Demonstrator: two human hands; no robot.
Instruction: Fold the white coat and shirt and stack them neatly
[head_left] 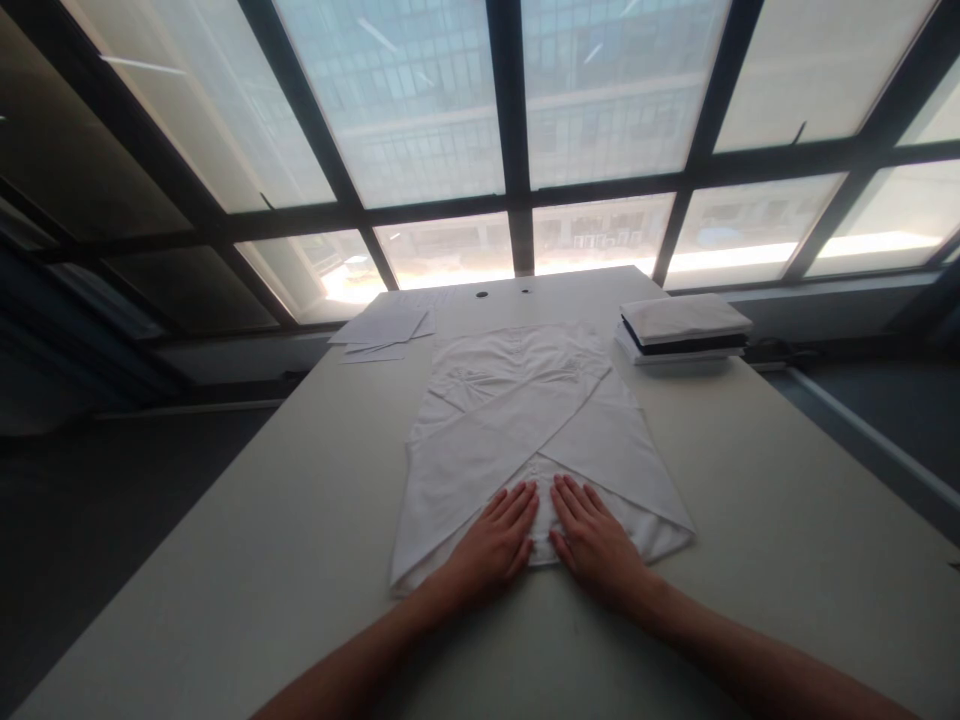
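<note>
A white shirt (480, 440) lies on the table, its two sleeves folded inward so that they cross over the middle. Flat on the near end of the shirt rests my left hand (499, 535), fingers stretched out and pointing away from me. My right hand (596, 535) presses beside it in the same way, palm down, with a narrow gap between the two. Neither hand grips the cloth. A line of small buttons shows faintly in that gap. The palms hide part of the near edge.
The white table (315, 520) reaches toward large dark-framed windows (517, 130). Loose paper sheets (386, 328) lie at its far left. A stack of folded clothes (684, 325), white with a dark layer, sits at the far right. Two small round holes are near the far edge.
</note>
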